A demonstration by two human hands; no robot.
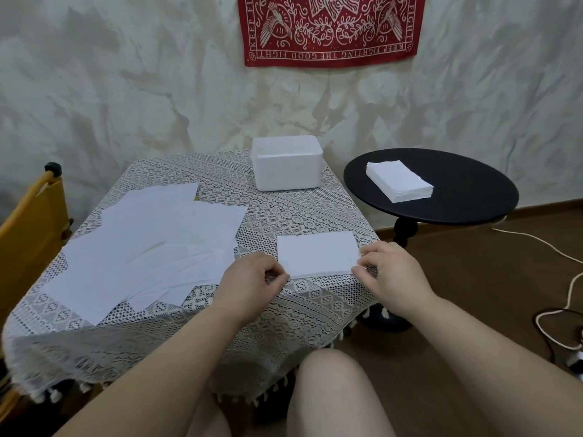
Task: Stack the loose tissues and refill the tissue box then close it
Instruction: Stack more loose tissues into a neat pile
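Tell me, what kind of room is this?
Probably a room at home: a lace tablecloth covers the table, a red cloth hangs on the wall, and a small black side table stands nearby.

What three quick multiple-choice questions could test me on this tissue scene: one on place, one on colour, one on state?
1. Where is the thick tissue stack?
A. round side table
B. floor
C. chair

2. What colour is the wall hanging?
A. blue
B. red
C. green

3. What are the hands doing?
A. resting on knees
B. holding the tissue box
C. pinching a small pile

Answers: 1 A, it lies on the black round table. 2 B, red with pale print. 3 C, left hand and right hand pinch the small pile at its near corners.
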